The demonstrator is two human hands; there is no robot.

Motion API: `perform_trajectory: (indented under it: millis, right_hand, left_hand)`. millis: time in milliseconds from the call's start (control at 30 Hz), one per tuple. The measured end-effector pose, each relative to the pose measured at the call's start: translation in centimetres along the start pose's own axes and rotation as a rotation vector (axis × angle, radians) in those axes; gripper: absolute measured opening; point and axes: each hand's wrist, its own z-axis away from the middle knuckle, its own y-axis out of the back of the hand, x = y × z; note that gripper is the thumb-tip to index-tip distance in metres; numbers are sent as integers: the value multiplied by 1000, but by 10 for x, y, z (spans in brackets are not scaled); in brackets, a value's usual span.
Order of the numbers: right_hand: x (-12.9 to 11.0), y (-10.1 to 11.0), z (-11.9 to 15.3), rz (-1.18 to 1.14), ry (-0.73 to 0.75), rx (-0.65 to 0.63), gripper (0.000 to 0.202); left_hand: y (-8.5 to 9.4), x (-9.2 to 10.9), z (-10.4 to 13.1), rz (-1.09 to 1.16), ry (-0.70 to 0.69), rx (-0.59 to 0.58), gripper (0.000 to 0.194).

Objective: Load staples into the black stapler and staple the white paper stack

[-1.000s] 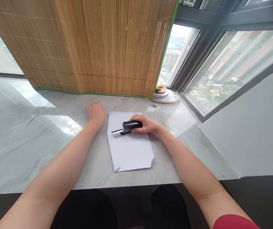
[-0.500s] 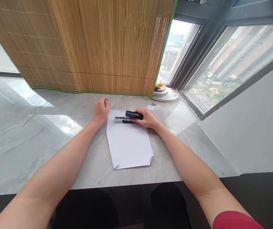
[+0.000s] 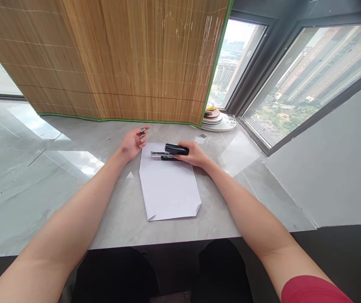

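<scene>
A black stapler [image 3: 176, 150] lies over the upper part of a white sheet of paper [image 3: 170, 189], its metal tray drawn out to the left. My right hand [image 3: 194, 154] is closed round the stapler's right end. Just beyond the paper's upper left corner, my left hand [image 3: 133, 144] is turned palm up, with small silvery staple strips [image 3: 143, 130] at its fingers. The paper has folded lower corners and rests on the grey marbled counter [image 3: 120, 223].
A bamboo blind [image 3: 120, 63] hangs along the back. Stacked plates [image 3: 213, 121] stand by the window corner. Another small staple strip [image 3: 203, 136] lies beyond my right hand. The counter's front edge is near my legs.
My left hand has rolled palm up and its fingers have loosened, so the silvery pieces show more. My right hand still holds the stapler. The view has shifted slightly.
</scene>
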Motion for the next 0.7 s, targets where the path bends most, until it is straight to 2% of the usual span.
perform_trajectory:
  millis: [100, 200, 333, 433, 700]
  right_hand:
    - [-1, 0, 0, 4, 4, -1, 26]
    - [0, 0, 0, 8, 10, -5, 27]
    - [3, -1, 0, 14, 18, 0, 27]
    - [5, -1, 0, 25, 16, 1, 27]
    - [6, -1, -1, 31, 34, 11, 29]
  left_hand:
    - [2, -2, 0, -35, -30, -5, 25]
    - [1, -7, 2, -187, -85, -30, 31]
    - [-4, -12, 9, -468, -195, -135, 43]
    - [-7, -11, 14, -579, -240, -194, 44]
    - [-13, -13, 20, -772, -309, -203, 44]
